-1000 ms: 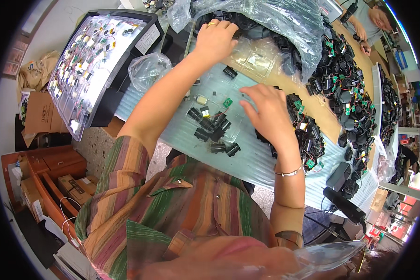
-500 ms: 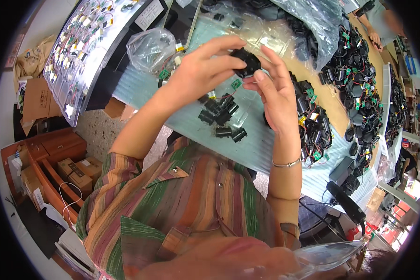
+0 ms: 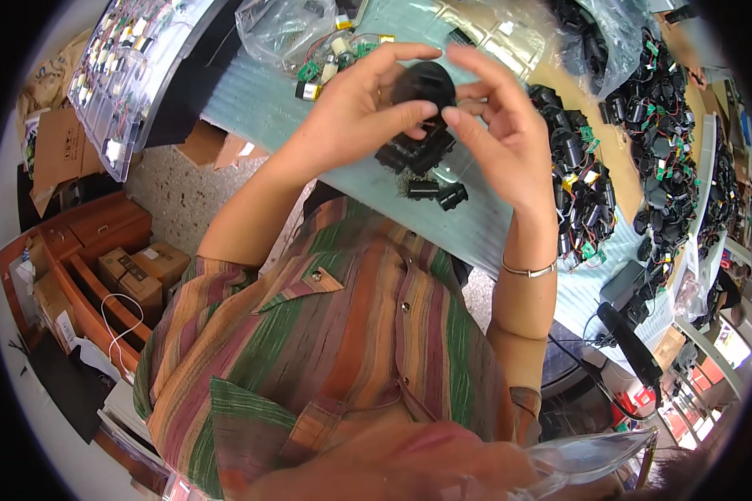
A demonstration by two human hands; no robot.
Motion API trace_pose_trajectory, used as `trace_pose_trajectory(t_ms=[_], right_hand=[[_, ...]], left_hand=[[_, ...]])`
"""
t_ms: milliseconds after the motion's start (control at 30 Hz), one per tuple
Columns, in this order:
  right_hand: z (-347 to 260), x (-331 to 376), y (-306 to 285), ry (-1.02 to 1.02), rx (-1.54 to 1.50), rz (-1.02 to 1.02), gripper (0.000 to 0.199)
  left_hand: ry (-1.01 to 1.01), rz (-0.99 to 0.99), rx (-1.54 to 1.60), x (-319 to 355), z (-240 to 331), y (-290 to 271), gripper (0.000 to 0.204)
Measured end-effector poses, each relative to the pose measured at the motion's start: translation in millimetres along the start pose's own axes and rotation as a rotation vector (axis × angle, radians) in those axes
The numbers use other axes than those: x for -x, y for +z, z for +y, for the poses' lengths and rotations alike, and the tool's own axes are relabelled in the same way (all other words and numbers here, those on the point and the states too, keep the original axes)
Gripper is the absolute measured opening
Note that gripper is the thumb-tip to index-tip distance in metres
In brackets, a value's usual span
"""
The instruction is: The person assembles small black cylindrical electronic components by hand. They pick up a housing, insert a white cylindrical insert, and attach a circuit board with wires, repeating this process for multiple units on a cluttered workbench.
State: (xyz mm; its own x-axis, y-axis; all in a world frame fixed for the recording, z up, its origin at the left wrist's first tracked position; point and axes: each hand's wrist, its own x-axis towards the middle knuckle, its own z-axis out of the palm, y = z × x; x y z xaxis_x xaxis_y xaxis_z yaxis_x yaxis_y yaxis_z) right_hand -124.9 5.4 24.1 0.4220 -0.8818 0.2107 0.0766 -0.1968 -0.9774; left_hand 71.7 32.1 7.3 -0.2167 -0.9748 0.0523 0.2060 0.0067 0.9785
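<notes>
Above the table, my left hand holds a round black plastic housing between thumb and fingers. My right hand is curled at its right side, with the thumb against the rim and the fingers partly behind it. Below the hands lies a small cluster of black plastic parts, partly covered by the left hand. Two smaller black pieces, one of them a short black cylinder piece, rest nearer to me. Beyond the left hand lie green circuit boards and a small wired battery.
Several black wired assemblies are heaped to the right, with a longer heap beyond. A clear plastic bag and a bin of wired parts stand at the left. A black microphone-like rod juts in at the lower right.
The black housing has been turned, so its round face now shows. Both hands have come nearer to my body over the table, and the whole view has shifted.
</notes>
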Motion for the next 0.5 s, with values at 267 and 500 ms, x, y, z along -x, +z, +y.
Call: trace_pose_trajectory(t_ms=[267, 500], right_hand=[[19, -2, 4, -0.161, 0.944, -0.16, 0.025], [30, -26, 34, -0.209, 1.068, -0.056, 0.019]], left_hand=[[0.023, 0.323, 0.266, 21, 26, -42, 0.051], [0.087, 0.389, 0.342, 29, 13, -57, 0.046]])
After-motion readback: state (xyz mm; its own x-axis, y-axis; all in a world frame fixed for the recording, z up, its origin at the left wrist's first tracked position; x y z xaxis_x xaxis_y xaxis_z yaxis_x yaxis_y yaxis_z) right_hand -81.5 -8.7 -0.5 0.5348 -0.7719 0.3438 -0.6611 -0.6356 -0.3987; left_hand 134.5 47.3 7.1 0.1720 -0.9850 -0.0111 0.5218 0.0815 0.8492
